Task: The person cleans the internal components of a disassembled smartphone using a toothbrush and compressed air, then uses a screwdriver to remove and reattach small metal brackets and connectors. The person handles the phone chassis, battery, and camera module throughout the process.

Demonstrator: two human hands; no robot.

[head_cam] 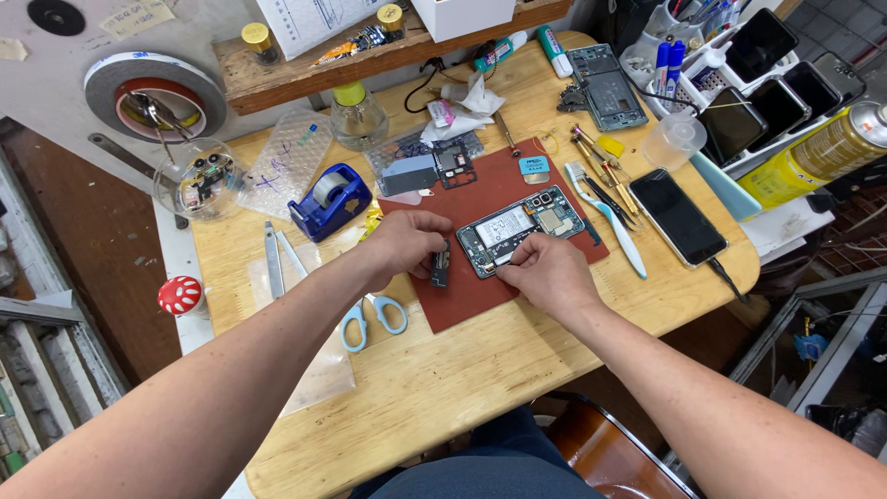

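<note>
I have the opened phone point(520, 231) lying face down on the dark red mat point(480, 286), which sits near the middle of the worktop point(443, 379); the mat gives the bare frame a soft, non-slip bed, and that seems why it lies there rather than on the wood. My left hand point(407, 242) rests on the mat just beside the phone's near end, its fingers point(438, 249) pinched around a small dark part point(441, 265) held upright against the mat. My right hand point(545, 270) presses on the phone's lower edge, fingers curled narrow as if steadying it; whether they hold a tool, I cannot tell. The tweezers and picks point(602, 166) lie fanned toward the right edge, within reach of that hand. Blue-handled scissors point(374, 319) lie left of the mat, and the tape dispenser point(330, 199) stands further back toward the left.
</note>
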